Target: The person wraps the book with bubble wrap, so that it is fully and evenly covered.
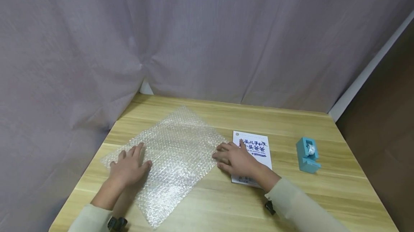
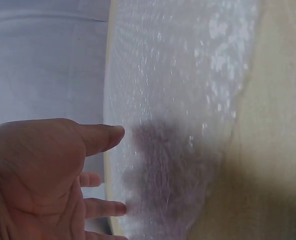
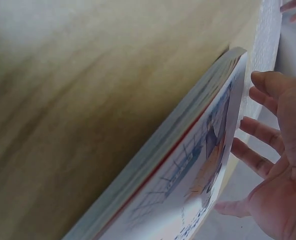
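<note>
A sheet of clear bubble wrap (image 1: 181, 153) lies flat on the wooden table, turned so one corner points toward the back. Over its left part is my left hand (image 1: 128, 167), fingers spread and nothing in its grasp; the left wrist view shows its shadow on the bubble wrap (image 2: 188, 75). My right hand (image 1: 237, 160) reaches across a white book (image 1: 258, 156), its fingertips at the right corner of the bubble wrap. In the right wrist view the book (image 3: 188, 175) lies below that hand, whose fingers are loosely extended. Part of the cover is hidden by the hand and forearm.
A blue tape dispenser (image 1: 308, 155) holding a roll of tape stands on the table's right side. Grey curtain cloth (image 1: 226, 38) hangs behind and to the left of the table (image 1: 207, 210). A brown panel (image 1: 385, 117) borders the right edge.
</note>
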Motion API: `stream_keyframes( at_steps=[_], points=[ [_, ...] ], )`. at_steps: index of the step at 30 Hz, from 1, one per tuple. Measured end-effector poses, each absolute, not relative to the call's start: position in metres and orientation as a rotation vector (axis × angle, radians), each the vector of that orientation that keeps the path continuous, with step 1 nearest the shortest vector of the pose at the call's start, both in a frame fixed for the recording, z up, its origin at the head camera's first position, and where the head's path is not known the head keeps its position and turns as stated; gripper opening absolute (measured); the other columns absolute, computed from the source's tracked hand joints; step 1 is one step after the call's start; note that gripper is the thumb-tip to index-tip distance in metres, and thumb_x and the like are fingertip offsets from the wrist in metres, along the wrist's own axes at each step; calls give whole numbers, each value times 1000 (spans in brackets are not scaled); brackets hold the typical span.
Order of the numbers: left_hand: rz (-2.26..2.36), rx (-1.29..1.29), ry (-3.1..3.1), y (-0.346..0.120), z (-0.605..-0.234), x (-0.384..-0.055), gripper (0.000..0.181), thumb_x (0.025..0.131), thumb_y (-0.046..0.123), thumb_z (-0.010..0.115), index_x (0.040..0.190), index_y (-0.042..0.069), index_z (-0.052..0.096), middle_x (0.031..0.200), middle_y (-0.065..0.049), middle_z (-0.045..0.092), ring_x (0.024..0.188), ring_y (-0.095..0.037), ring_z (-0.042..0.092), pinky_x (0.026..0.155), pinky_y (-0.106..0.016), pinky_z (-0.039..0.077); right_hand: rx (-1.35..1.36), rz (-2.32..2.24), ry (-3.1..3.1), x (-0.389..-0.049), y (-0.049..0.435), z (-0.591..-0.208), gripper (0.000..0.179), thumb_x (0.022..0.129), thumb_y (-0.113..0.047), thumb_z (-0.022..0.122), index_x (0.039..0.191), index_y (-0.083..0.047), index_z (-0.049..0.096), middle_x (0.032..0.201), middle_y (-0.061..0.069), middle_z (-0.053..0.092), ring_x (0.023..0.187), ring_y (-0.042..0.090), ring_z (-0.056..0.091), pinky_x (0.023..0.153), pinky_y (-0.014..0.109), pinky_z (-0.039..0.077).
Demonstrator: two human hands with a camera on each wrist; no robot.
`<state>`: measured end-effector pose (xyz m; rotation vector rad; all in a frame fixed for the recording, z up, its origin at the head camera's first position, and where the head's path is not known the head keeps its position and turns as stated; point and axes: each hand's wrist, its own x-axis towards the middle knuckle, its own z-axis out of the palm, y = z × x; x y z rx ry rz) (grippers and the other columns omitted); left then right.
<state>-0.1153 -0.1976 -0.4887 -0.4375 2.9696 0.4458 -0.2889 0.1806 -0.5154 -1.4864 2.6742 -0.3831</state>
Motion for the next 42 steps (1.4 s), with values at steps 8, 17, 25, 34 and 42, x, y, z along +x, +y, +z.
stream_keyframes(
  at_steps=[8,17,25,34,42],
  points=[
    [470,-468,2933,-202,-495,-113,83,111,50,55,175,7,23,173,-35,34,154,-72,28,110,-99,26,-1482,-345,2657,-273,186,-522,37,109,-42,68,143,-31,74,157,1,65,148,37,58,117,94,26],
    [460,-463,2958,-206,-496,-117,81,111,50,54,174,9,25,174,-33,33,154,-73,26,109,-100,24,-1518,-359,2659,-264,191,-520,38,108,-42,69,143,-31,74,156,2,66,148,36,58,118,93,26],
    [472,-454,2962,-209,-494,-122,79,112,48,53,175,10,24,176,-32,32,155,-74,25,108,-101,23,-1586,-405,2657,-261,194,-518,39,106,-42,71,142,-27,75,152,4,69,143,36,62,116,94,28],
    [488,-458,2955,-209,-492,-127,74,114,45,52,174,10,24,175,-32,31,155,-74,23,109,-100,23,-1590,-406,2654,-254,195,-520,40,106,-45,70,142,-29,75,152,1,70,142,33,62,116,92,31],
    [475,-493,2950,-207,-493,-130,69,115,42,47,173,10,26,175,-31,32,155,-74,23,110,-100,22,-1636,-429,2644,-257,198,-525,39,106,-44,70,142,-29,75,151,0,70,140,32,63,116,91,32]
  ],
)
